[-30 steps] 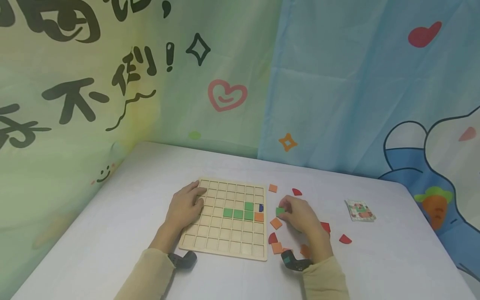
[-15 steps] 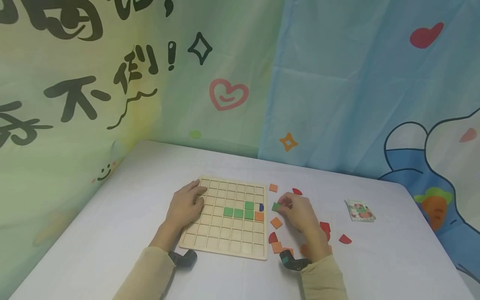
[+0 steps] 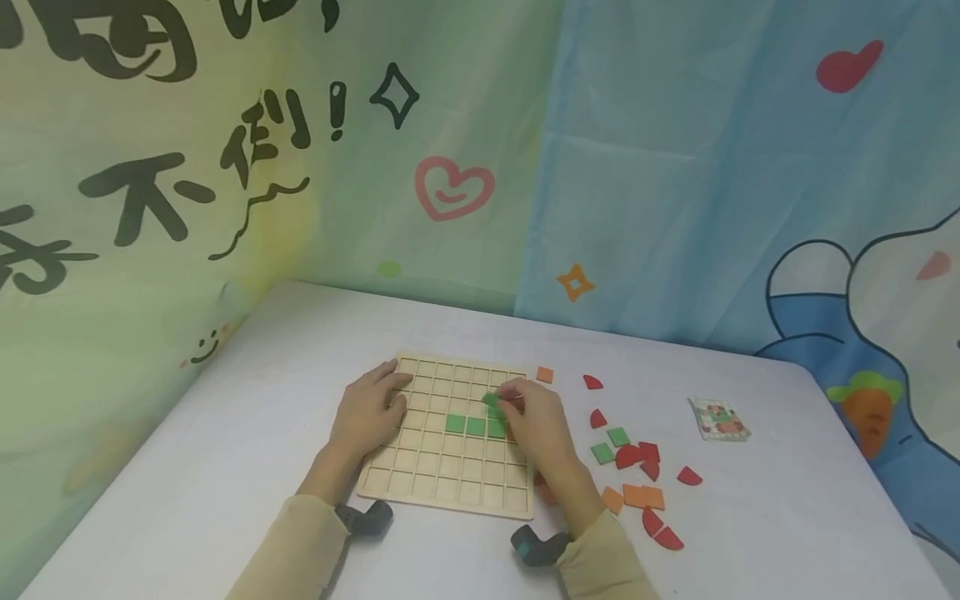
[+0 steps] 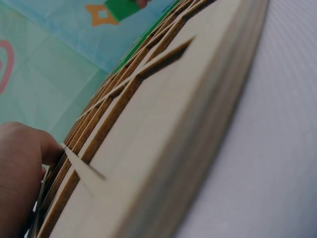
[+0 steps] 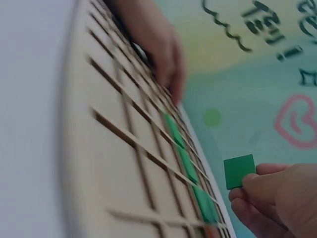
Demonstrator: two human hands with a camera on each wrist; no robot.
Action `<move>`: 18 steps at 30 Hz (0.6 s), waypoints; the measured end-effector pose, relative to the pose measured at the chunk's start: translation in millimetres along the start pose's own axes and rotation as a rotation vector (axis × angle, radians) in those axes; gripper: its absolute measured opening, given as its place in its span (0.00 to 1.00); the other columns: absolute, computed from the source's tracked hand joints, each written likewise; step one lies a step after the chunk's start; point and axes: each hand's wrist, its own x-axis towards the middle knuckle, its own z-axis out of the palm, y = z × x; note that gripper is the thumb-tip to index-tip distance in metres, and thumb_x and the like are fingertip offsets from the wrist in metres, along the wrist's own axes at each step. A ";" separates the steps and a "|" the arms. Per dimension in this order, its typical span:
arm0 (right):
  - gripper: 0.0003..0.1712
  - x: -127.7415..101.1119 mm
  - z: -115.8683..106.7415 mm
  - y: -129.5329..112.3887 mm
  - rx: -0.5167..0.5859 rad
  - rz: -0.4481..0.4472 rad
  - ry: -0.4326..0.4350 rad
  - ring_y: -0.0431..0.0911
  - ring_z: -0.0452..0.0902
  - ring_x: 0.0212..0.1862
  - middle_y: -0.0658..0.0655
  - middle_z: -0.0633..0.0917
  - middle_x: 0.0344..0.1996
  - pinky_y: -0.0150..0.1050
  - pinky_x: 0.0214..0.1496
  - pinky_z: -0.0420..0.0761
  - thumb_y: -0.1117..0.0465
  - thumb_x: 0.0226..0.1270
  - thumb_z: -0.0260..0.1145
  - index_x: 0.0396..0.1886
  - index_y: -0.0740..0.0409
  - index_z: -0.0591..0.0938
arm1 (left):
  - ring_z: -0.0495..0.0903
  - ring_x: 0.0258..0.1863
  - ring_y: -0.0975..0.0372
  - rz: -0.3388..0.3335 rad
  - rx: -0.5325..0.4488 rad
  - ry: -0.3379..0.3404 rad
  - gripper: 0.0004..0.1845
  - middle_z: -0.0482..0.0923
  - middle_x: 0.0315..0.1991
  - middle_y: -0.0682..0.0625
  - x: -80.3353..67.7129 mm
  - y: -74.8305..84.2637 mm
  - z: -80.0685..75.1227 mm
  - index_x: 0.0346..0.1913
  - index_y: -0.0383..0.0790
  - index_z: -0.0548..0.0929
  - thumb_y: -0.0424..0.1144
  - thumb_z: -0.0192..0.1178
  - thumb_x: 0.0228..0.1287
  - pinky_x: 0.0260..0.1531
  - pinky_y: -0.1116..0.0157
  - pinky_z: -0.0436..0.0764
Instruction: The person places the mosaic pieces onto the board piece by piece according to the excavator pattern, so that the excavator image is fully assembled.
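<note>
Head view kinda blends the green tile [image 5: 239, 171] into the other green tiles [image 3: 476, 426] on the board [image 3: 431, 463], around its far right part, but the right wrist view shows it's up clear of the board, pinched between the right hand's [image 3: 536, 417] thumb and fingers. Left hand [image 3: 370, 408] rests loosely on the board's left edge. White desk [image 3: 210, 467], cartoon-print cloth [image 3: 675, 167] behind it.

Board [image 5: 116, 173] cut off in wrist views

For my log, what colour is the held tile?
The tile is green, clearest in the right wrist view.
</note>
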 end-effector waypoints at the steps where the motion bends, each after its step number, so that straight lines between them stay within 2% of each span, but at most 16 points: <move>1: 0.06 -1.2 3.4 -3.8 0.006 -0.026 -0.004 0.44 0.83 0.43 0.50 0.86 0.39 0.40 0.47 0.84 0.62 0.62 0.66 0.39 0.51 0.83 | 0.63 0.70 0.50 -0.004 0.001 0.000 0.20 0.66 0.69 0.47 -0.3 -0.6 -0.2 0.57 0.48 0.79 0.41 0.51 0.62 0.70 0.47 0.61; 8: 0.05 -5.3 17.9 -16.9 0.024 -0.118 -0.018 0.42 0.82 0.40 0.50 0.87 0.36 0.38 0.43 0.84 0.64 0.60 0.68 0.36 0.51 0.83 | 0.62 0.70 0.51 -0.014 0.004 -0.003 0.20 0.66 0.69 0.48 -1.3 -1.9 -1.0 0.58 0.49 0.78 0.42 0.51 0.63 0.70 0.47 0.60; 18: 0.06 1.0 33.6 -19.7 0.021 -0.115 -0.024 0.43 0.83 0.45 0.50 0.87 0.39 0.39 0.49 0.83 0.63 0.62 0.67 0.38 0.50 0.84 | 0.64 0.70 0.51 -0.012 0.003 0.012 0.20 0.67 0.68 0.47 -0.7 0.2 -0.2 0.56 0.48 0.79 0.41 0.52 0.62 0.70 0.48 0.61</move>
